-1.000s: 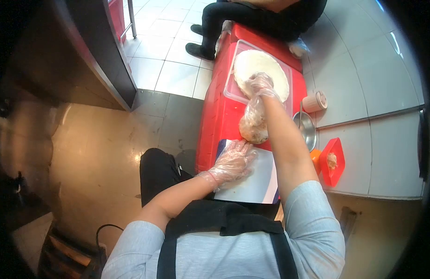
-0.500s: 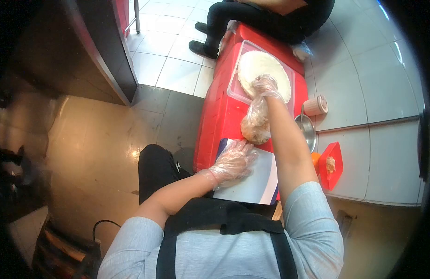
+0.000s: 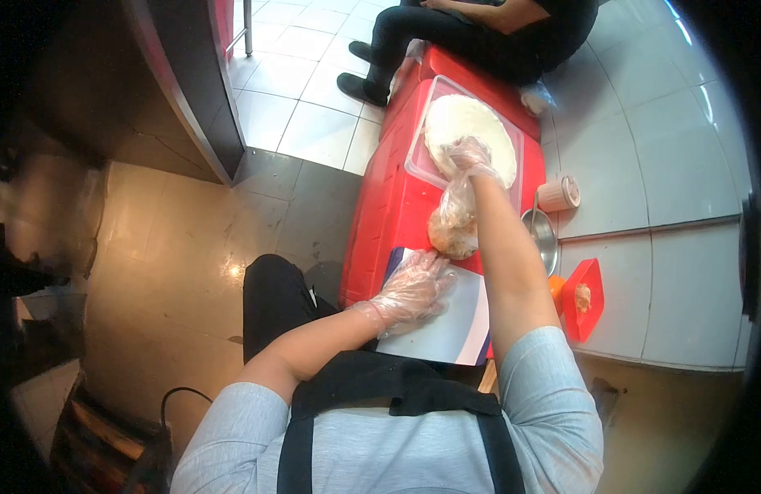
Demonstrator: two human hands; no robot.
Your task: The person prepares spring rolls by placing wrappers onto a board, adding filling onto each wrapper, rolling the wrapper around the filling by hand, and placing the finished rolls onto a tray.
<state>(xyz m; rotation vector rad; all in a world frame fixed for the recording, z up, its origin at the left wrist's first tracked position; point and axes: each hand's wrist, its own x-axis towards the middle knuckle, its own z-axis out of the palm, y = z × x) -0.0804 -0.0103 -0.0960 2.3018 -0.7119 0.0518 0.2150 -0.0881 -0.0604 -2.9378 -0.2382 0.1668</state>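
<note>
My right hand (image 3: 469,156), in a clear plastic glove, reaches out over a stack of round, thin, white wrappers (image 3: 491,132) in a clear plastic tray (image 3: 421,170). Its fingers are gathered against the top of the stack; whether they pinch a wrapper is hidden. My left hand (image 3: 417,288), also gloved, lies with its fingers stretched out on a white board with a dark blue edge (image 3: 446,333). Just beyond its fingertips sits a clear plastic bag of brownish, crumbly food (image 3: 450,235), partly covered by my right wrist and glove.
Tray and board rest on a red box (image 3: 376,239). Along the tiled wall stand a lidded jar (image 3: 559,194), a metal bowl (image 3: 543,239) with a utensil and a red dish (image 3: 592,284) with some food. Another person (image 3: 479,33) sits at the far end.
Both hands stay almost where they were, the right one still on the wrapper stack. The view shifts slightly, and more of the seated person's arms shows.
</note>
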